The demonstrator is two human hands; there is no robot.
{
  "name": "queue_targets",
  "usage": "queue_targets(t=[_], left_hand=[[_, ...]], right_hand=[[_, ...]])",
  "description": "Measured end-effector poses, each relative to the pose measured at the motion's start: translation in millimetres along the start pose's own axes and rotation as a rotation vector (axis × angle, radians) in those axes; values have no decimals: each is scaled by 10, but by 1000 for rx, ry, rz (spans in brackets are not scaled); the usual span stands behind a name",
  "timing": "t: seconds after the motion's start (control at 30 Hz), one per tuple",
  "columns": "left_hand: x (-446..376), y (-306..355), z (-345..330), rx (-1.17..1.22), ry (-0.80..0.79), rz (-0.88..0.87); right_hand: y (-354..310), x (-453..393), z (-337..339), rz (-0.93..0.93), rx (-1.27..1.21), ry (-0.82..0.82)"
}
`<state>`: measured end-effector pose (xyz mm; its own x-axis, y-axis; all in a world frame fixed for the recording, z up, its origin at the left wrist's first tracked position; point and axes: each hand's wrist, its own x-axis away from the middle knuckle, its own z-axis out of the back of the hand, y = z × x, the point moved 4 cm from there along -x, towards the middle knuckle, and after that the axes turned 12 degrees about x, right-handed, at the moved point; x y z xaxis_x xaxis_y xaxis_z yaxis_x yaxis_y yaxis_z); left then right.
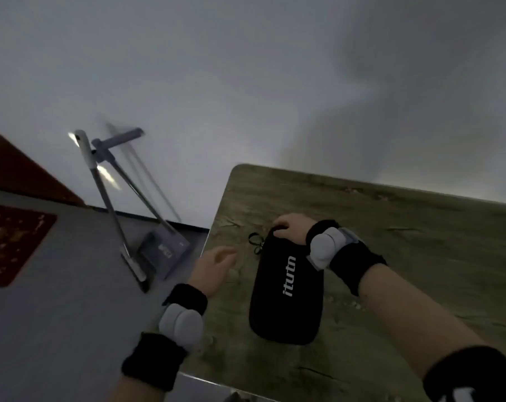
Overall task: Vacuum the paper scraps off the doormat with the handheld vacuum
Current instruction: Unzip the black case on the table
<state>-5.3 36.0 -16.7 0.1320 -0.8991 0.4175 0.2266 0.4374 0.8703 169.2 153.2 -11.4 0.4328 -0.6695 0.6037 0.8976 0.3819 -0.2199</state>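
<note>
Your right hand (289, 227) grips the far end of a black zipped case (288, 288) that lies on the wooden table (420, 256); whether the vacuum is inside, you cannot tell. Your left hand (214, 265) hovers just left of the case with loose, parted fingers and holds nothing. On the grey floor (57, 329) at the far left lies the red doormat (11, 242) with pale scraps. Between the doormat and the table, a broom (106, 204) and dustpan (164, 250) lean against the white wall (246, 82).
</note>
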Motion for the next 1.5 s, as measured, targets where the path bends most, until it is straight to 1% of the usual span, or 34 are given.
queue_targets(t=[0.07,0.13,0.2,0.27,0.33,0.43,0.53,0.57,0.63,0.73,0.83,0.93,1.03,1.2,1.4,1.5], left_hand=[[-14,-174,-131,59,-8,62],[26,-268,-300,79,-67,115],[60,-392,-435,144,-125,192],[67,-481,-516,205,-166,223],[60,-558,-574,220,-173,195],[23,-602,-562,245,-155,145],[9,-598,-562,221,-159,120],[15,-603,-576,218,-150,113],[25,-618,-597,218,-119,106],[46,-634,-614,205,-126,107],[38,-646,-606,198,-145,108],[26,-640,-595,217,-137,107],[28,-639,-597,217,-150,108],[14,-647,-587,200,-148,106],[8,-712,-584,220,-121,129],[1,-730,-591,219,-114,136]], right_hand=[[-84,-142,-75,10,23,-50],[-130,-237,-129,27,48,-87],[-164,-328,-177,51,89,-98],[-193,-420,-199,90,172,-105],[-215,-483,-201,125,244,-125],[-244,-593,-216,150,312,-221],[-281,-701,-256,154,402,-309],[-297,-739,-278,159,424,-307],[-320,-834,-310,163,387,-245],[-360,-920,-389,158,405,-278],[-509,-909,-364,167,457,-188],[-592,-886,-331,170,497,-139],[-591,-929,-353,178,515,-162],[-610,-973,-390,224,495,-274],[-503,-961,-360,180,488,-240],[-475,-967,-287,160,493,-171]])
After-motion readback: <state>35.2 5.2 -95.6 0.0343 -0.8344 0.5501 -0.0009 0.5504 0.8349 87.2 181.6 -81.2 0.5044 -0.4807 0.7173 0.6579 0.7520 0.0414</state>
